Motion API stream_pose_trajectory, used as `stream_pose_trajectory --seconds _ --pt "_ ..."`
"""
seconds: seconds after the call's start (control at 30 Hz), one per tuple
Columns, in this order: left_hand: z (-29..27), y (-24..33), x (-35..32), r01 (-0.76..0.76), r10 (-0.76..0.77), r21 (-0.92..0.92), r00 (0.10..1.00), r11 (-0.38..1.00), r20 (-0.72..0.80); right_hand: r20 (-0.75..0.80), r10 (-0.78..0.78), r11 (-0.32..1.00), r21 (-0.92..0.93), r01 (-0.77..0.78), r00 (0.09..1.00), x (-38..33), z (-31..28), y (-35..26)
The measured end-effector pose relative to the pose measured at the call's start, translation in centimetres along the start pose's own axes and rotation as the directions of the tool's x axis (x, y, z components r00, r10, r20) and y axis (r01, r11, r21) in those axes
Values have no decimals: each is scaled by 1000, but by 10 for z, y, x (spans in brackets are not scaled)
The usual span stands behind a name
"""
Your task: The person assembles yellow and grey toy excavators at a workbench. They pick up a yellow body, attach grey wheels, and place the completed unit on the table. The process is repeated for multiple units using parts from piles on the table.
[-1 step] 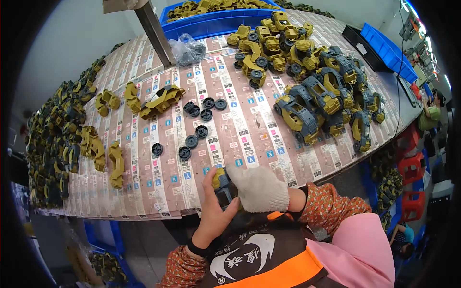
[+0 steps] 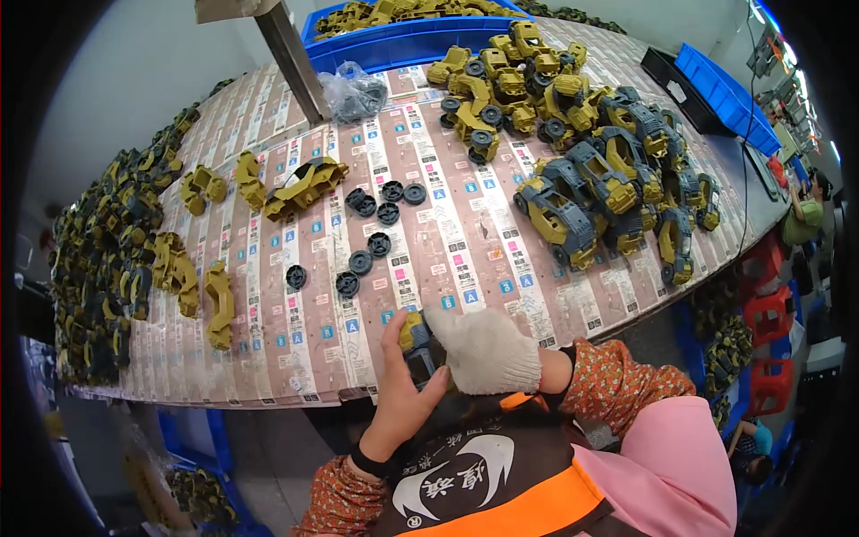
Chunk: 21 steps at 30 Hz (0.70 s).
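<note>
Both my hands are at the near edge of the table (image 2: 501,259). My bare left hand (image 2: 398,398) and my white-gloved right hand (image 2: 488,353) grip a small yellow and grey toy car (image 2: 416,345) between them. The glove hides much of the car. Just beyond my hands, several loose black wheels (image 2: 371,242) lie on the patterned table cover. A yellow toy car body (image 2: 304,186) lies farther back on the left.
Grey and yellow assembled cars (image 2: 608,197) are piled at the right, and yellow cars (image 2: 510,80) behind them. Yellow parts (image 2: 116,259) line the left edge. A blue bin (image 2: 403,40), a plastic bag (image 2: 353,94) and a metal post (image 2: 291,58) stand at the back. Another person (image 2: 805,210) is at far right.
</note>
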<state>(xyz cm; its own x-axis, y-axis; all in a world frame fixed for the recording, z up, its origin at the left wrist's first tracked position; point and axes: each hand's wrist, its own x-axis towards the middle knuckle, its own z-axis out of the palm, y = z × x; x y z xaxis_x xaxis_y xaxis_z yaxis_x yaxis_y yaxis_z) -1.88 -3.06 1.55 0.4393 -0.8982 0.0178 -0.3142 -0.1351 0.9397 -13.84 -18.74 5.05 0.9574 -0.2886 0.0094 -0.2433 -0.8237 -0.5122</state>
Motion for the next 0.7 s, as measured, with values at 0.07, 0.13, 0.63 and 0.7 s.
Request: stream_pose_trajectory --seconds 0.07,0.13,0.63,0.7 --pt "-1 -2 1 1 -1 17 999 1000 -33 51 10 1000 -17 -9 999 5 -5 -4" --pt "0 -12 0 2 0 28 998 1000 -63 44 -29 999 -23 31 999 8 -2 -5" --pt "-26 -26 -8 60 -246 -892 968 447 -58 21 219 682 712 -168 976 -12 16 6" --pt "-40 -25 -12 24 -270 -950 961 311 -64 31 176 818 552 -164 984 -10 9 5"
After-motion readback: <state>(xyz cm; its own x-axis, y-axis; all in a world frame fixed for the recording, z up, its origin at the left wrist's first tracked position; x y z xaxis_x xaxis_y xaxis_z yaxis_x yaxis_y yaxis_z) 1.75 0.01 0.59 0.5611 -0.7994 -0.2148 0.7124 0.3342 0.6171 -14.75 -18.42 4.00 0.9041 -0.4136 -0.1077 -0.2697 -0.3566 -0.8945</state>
